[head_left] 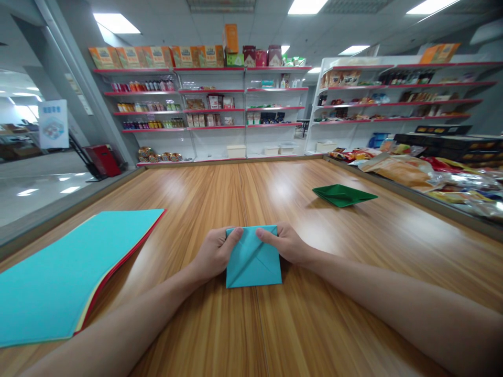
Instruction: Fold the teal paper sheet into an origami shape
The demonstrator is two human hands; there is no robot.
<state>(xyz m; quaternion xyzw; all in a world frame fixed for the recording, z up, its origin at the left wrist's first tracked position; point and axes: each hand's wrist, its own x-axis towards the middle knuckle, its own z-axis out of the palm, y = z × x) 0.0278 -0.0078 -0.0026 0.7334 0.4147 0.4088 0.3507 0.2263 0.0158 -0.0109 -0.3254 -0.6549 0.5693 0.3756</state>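
Note:
A folded square of light blue paper (pixel 255 264) is held between my two hands over the middle of the table. My left hand (pixel 219 250) pinches its upper left corner, thumb on top and fingers behind. At the upper right corner my right hand (pixel 290 243) grips it the same way. A diagonal fold and fine creases cross the paper's face; its underside is hidden. Farther off to the right lies a folded green paper shape (pixel 346 196) with pointed ends. Left of my left arm is a stack of coloured paper sheets (pixel 86 267), blue on top, with yellow and red edges showing beneath.
The wood-grain table (pixel 188 199) has a raised rim along its far and side edges. Packaged snacks (pixel 408 170) are heaped beyond the right rim. Stocked shelves (pixel 214 104) stand behind, and a red box (pixel 102 160) sits on the floor at left.

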